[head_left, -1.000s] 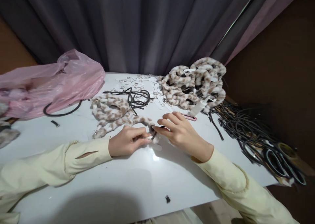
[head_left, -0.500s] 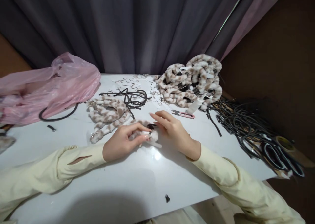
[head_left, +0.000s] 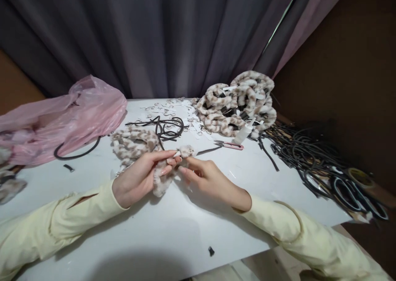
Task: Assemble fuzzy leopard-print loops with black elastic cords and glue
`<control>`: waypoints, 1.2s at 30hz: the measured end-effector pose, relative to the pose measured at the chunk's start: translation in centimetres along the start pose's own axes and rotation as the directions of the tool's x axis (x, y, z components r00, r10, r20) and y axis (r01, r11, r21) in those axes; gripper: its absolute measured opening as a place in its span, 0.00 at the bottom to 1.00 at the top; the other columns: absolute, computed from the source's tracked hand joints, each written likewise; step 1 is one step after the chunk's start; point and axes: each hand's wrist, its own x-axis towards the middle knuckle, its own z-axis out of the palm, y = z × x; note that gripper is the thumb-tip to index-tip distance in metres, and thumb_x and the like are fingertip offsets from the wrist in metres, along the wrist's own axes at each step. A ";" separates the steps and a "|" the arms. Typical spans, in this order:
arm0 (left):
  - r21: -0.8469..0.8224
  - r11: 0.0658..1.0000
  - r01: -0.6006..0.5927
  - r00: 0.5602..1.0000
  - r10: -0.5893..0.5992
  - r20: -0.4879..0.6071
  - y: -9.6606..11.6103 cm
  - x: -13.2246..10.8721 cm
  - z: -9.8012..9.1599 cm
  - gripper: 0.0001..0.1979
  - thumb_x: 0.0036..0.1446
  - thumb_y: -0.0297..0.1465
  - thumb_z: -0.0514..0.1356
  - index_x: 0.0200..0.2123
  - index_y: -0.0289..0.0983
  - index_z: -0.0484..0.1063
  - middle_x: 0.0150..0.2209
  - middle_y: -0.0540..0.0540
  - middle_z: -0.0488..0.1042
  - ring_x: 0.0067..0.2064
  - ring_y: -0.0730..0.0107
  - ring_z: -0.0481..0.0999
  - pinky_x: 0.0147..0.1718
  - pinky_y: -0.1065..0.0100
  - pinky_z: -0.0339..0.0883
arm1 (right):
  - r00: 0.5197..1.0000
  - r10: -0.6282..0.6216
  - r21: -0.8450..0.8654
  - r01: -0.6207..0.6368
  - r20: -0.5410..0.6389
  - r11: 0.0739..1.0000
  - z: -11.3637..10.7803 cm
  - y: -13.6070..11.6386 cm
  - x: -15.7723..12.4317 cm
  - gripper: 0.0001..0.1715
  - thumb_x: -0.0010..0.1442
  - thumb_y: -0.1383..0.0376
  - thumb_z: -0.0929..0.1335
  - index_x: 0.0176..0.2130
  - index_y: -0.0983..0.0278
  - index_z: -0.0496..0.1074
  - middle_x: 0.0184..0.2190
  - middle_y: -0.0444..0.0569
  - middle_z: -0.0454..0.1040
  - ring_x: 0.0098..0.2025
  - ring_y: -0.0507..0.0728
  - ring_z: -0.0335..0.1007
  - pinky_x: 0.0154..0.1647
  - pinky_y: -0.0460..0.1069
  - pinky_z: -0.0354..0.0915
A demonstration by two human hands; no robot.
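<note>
My left hand (head_left: 137,178) is closed on a white and brown plush tube (head_left: 162,180), whose lower part hangs below the fingers. The tube's fluffy end (head_left: 186,151) sticks up beyond the thumb tip. My right hand (head_left: 213,180) meets it from the right, fingers bent and tips at the plush just under that end; exactly what they pinch is partly hidden. A black cord (head_left: 208,151) runs from behind the plush end toward the pink-handled thread snips (head_left: 230,145). Behind my left hand lies another coiled plush piece (head_left: 134,143).
A pile of plush loops (head_left: 238,104) stands at the back right, a small white bottle (head_left: 244,132) before it. Black cords (head_left: 297,149) heap along the right edge. Metal rings and clasps (head_left: 167,106) lie scattered behind a cord coil (head_left: 170,128). A pink plastic bag (head_left: 93,104) sits left.
My left hand has turned and lifted the plush tube, so its end points up. The right hand has come down and left, from apart to touching the plush. The view has shifted slightly.
</note>
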 end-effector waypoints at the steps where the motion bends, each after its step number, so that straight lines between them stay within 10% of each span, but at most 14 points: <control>1: 0.042 0.998 -0.046 0.999 0.046 0.012 -0.2 -0.1 0.1 0.06 0.55 0.24 0.55 0.26 0.30 0.67 0.24 0.50 0.64 0.19 0.85 0.56 0.21 0.80 0.62 | 0.999 0.030 0.140 -0.035 0.041 0.990 0.0 0.0 0.2 0.13 0.63 0.62 0.60 0.35 0.67 0.69 0.22 0.43 0.68 0.23 0.48 0.59 0.25 0.44 0.53; 4: 0.310 0.913 -0.265 0.964 0.258 0.062 -0.7 -0.2 -0.1 0.05 0.54 0.29 0.58 0.30 0.32 0.68 0.23 0.51 0.66 0.20 0.82 0.60 0.21 0.79 0.59 | 0.987 0.111 0.357 -0.147 0.117 0.923 -0.5 -0.1 0.4 0.15 0.61 0.61 0.62 0.29 0.68 0.68 0.18 0.40 0.61 0.20 0.46 0.53 0.23 0.44 0.51; 8: 0.683 0.550 -0.481 0.837 0.521 0.170 -1.2 0.0 -0.9 0.09 0.55 0.34 0.58 0.34 0.34 0.66 0.26 0.50 0.71 0.22 0.79 0.63 0.19 0.76 0.55 | 0.971 0.173 0.384 -0.224 0.163 0.896 -2.1 -0.4 0.2 0.17 0.60 0.58 0.63 0.28 0.68 0.70 0.16 0.37 0.54 0.18 0.45 0.47 0.20 0.44 0.46; 14: 0.777 -0.228 -0.587 0.461 0.695 0.552 -2.2 0.9 -2.3 0.02 0.57 0.27 0.56 0.33 0.36 0.64 0.30 0.48 0.73 0.27 0.77 0.69 0.24 0.76 0.60 | 0.953 0.142 0.272 -0.217 0.269 0.937 -3.3 -1.2 -0.3 0.18 0.61 0.59 0.62 0.30 0.68 0.73 0.16 0.38 0.52 0.19 0.46 0.45 0.20 0.44 0.45; 17: 0.666 -0.435 -0.605 0.337 0.618 0.710 -2.4 1.1 -2.6 0.02 0.58 0.23 0.53 0.33 0.35 0.63 0.29 0.47 0.71 0.28 0.76 0.69 0.27 0.75 0.62 | 0.961 0.067 0.202 -0.124 0.268 0.972 -3.1 -1.3 -0.5 0.18 0.62 0.61 0.60 0.29 0.68 0.71 0.17 0.38 0.52 0.20 0.46 0.47 0.22 0.44 0.47; 26: 0.566 -0.487 -0.665 0.494 0.281 0.823 -2.1 1.0 -2.5 0.07 0.61 0.24 0.46 0.38 0.33 0.64 0.30 0.44 0.68 0.33 0.68 0.67 0.32 0.69 0.62 | 0.981 -0.191 -0.433 0.181 0.021 0.883 -2.5 -0.1 -1.1 0.10 0.59 0.73 0.60 0.36 0.68 0.70 0.28 0.48 0.70 0.27 0.51 0.61 0.28 0.45 0.53; 36: 0.335 -0.628 -0.702 0.353 0.102 0.930 -2.8 0.6 -2.5 0.17 0.59 0.20 0.44 0.52 0.28 0.55 0.35 0.39 0.71 0.37 0.63 0.69 0.37 0.66 0.66 | 0.987 -0.133 -0.490 0.162 0.093 0.856 -1.7 0.2 -0.6 0.16 0.54 0.75 0.62 0.40 0.63 0.73 0.25 0.47 0.74 0.27 0.52 0.67 0.28 0.44 0.52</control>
